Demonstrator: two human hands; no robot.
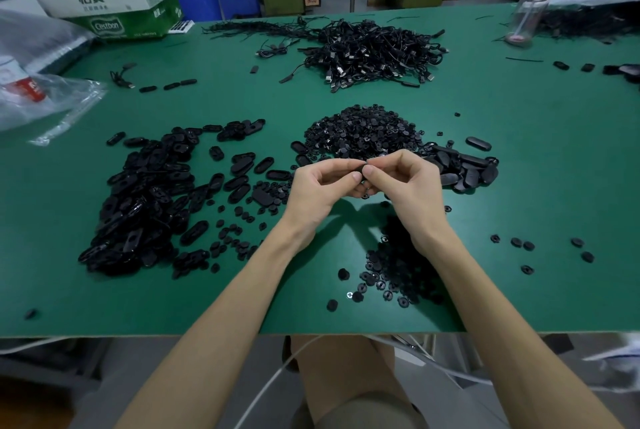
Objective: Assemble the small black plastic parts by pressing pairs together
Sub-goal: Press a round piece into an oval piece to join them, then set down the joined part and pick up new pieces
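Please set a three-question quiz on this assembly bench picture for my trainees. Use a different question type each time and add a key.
1. True or false: the left hand and the right hand pinch a small black part between them, above the green table.
2. Multiple choice: the biggest pile of oval parts lies (A) to the left of the hands, (B) to the right of the hands, (C) inside the cardboard box.
3. Fill in with near or far: the tangle of black cables lies towards the ____ edge of the table.

Key: 1 true; 2 A; 3 far.
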